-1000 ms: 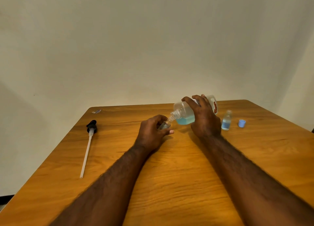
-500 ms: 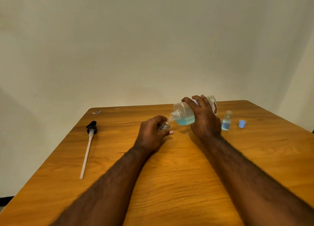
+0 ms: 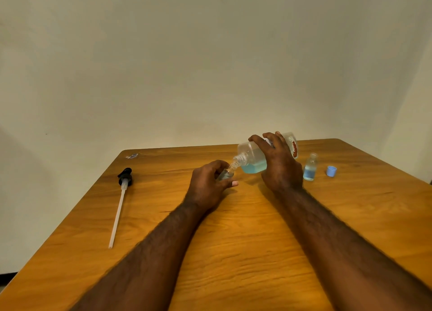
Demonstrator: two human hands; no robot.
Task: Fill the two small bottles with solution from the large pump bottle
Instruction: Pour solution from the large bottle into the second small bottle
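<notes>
Plain pale wall behind a wooden table (image 3: 233, 252); little else in the room to note. Near the middle of the far half, left hand (image 3: 208, 184) curled tight around a small bottle (image 3: 225, 174), tilted, mouth up toward the right; right hand (image 3: 279, 165) clamped over a big bottle (image 3: 253, 157), tipped nearly flat, neck touching or just at the small mouth; blue liquid pooled low in its belly. Just right of that hand, a second small bottle (image 3: 310, 167) upright, uncapped, part full of blue; a blue cap (image 3: 331, 171) near it. Off to the left, well apart, the pump head (image 3: 125, 177) with its long tube lying flat; a small scrap (image 3: 132, 156) at the far left corner.

Probably mid-pour into the first small bottle. Big bottle likely thin plastic, light when this empty, apt to give under a squeeze; best held across the body as now. Small bottle light, slick if wetted, easy to tip; best pinched round the body below the neck. Red label print on the big bottle; unreadable.
</notes>
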